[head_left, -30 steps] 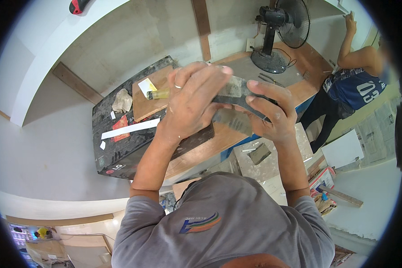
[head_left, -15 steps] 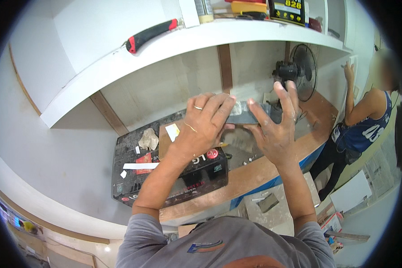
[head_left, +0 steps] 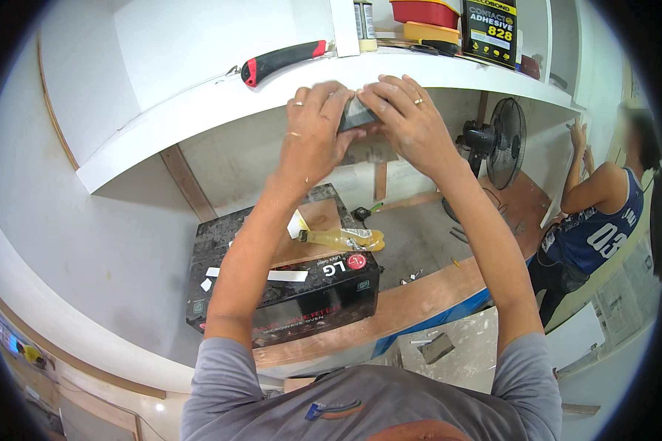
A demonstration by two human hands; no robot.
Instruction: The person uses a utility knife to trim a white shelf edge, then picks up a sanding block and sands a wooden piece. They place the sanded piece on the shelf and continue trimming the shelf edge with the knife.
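Note:
A dark grey, flat rectangular block is held up between my hands, close to the lower edge of the white shelf. It looks like a sanding block, but much of it is covered by fingers. My left hand grips its left end with the thumb beneath. On the other end, my right hand has its fingers bent over the top. Below them, a bottle of yellow liquid lies on its side on a black microwave oven box, beside white strips.
A red-and-black handsaw lies on the shelf edge, near plastic tubs and a black adhesive container. A black fan stands at the back right. Another person works at the right wall. A dusty box stands below me.
Both hands have risen with the block toward the shelf edge. My right hand's raised, spread fingers have closed over the block. The view has shifted, and the yellow bottle now shows.

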